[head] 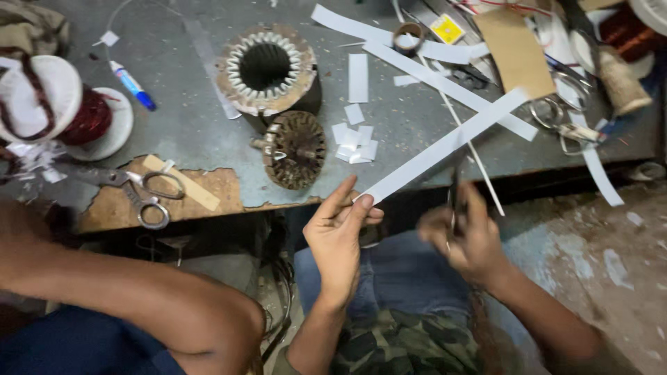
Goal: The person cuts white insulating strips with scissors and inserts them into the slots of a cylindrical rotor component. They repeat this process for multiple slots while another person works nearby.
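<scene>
Your grey metal workbench (187,132) fills the far half of the view, its near edge worn down to brown. Far on it, left of centre, stands a round rusty motor stator with white slot liners (265,68), and just near of that a smaller rusty slotted rotor (294,149). At the left edge sits a white spool of red-brown wire (69,111), and near it steel scissors (142,189) lie on the worn patch. The long white paper strip (445,146) you hold runs from the bench's near edge up to the far right. Your left hand (337,239) pinches its near end between thumb and fingertips, over your lap. Your right hand (467,235) is blurred, curled around something thin and dark; what it is you cannot tell. Small white paper pieces (354,144) lie right of the rotor.
</scene>
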The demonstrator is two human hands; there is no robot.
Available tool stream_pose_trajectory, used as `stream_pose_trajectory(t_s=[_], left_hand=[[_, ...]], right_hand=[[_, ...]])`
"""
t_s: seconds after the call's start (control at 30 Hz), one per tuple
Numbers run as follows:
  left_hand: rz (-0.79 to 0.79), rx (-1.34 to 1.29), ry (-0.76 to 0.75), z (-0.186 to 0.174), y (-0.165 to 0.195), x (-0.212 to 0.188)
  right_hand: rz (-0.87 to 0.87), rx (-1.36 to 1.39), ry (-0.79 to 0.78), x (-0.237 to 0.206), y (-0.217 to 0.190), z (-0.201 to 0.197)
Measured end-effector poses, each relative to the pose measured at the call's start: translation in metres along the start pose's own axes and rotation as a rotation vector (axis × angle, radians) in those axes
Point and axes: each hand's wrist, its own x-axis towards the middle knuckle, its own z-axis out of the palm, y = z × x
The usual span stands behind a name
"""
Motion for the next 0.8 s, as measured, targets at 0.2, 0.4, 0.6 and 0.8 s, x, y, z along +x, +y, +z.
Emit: stream_pose_trajectory(t_s=[0.2, 0.4, 0.6, 0.8], left_hand=[[0.017, 0.075, -0.045, -0.008, 0.002, 0.022], [0.095, 0.180, -0.089, 0.004, -0.013, 0.016], [0.113, 0.202, -0.081, 0.007, -0.019, 0.015], [0.071, 0.161, -0.075, 0.007, -0.024, 0.019]], right_hand=[[0.515, 0.058, -0.473, -0.051, 0.019, -0.003], [0.498, 0.582, -0.453, -0.028, 0.014, -0.003], [0.528, 0.822, -0.533, -0.003, 0.002, 0.006], [0.600, 0.783, -0.519, 0.002, 0.003, 0.007]])
